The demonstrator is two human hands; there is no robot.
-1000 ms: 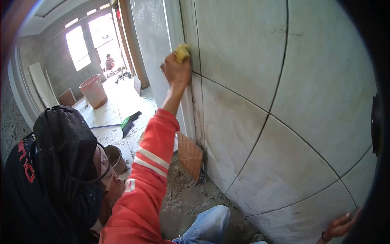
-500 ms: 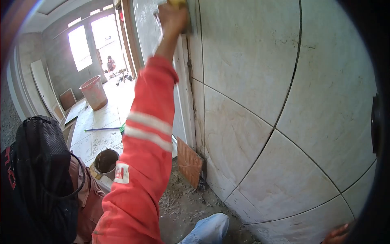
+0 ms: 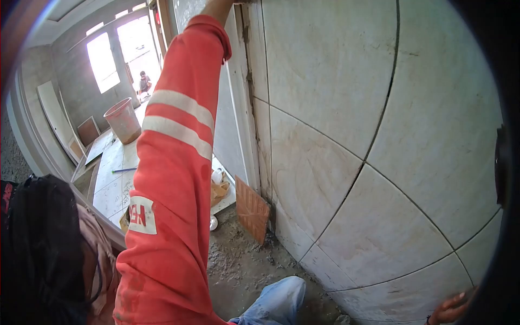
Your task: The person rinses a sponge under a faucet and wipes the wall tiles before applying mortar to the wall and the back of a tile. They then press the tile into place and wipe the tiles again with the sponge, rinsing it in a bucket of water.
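Note:
My left arm, in a red sleeve (image 3: 173,179) with two pale bands, reaches up along the tiled wall's left edge. Only the wrist (image 3: 218,7) shows at the top edge; the hand and anything in it are cut off. Low at the right, my right hand (image 3: 452,311) is near the pale wall tiles (image 3: 336,130), partly lost in the dark rim of the view. Its fingers look stretched out, with nothing seen in them. Brownish smears mark the tiles, and dark joints run between them.
A brown tile (image 3: 251,210) leans at the wall's foot on the wet, gritty floor (image 3: 238,271). A black bag (image 3: 46,244) is at the left. Beyond stand a large bucket (image 3: 122,120) and a crouching person (image 3: 144,84). My jeans-clad knee (image 3: 276,300) shows below.
My left hand has moved up out of view; earlier it held something yellow against the wall's edge. The sleeve fills more of the view. My right hand shows slightly more.

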